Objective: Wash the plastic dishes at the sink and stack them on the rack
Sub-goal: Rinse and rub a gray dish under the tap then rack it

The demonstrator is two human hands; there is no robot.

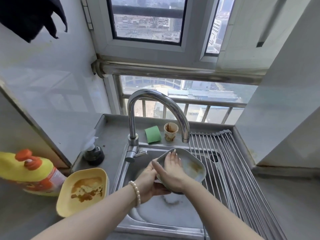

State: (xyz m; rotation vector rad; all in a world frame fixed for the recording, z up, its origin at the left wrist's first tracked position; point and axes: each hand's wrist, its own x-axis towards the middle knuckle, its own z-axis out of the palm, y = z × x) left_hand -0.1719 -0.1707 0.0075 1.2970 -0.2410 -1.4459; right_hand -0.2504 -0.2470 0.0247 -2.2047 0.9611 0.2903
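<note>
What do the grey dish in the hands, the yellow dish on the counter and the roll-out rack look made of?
Grey squarish dish: likely plastic, with a matte, thin rolled rim and a brown smear inside. Yellow rectangular dish: likely plastic too, with a dull sheen, rounded moulded corners and brown residue. Roll-out rack of parallel rods: apparently stainless steel, silvery with bright highlights like the sink.

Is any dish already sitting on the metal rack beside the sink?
No, the rack shows only bare rods, while the grey dish is held over the sink and the yellow dish lies on the counter.
</note>
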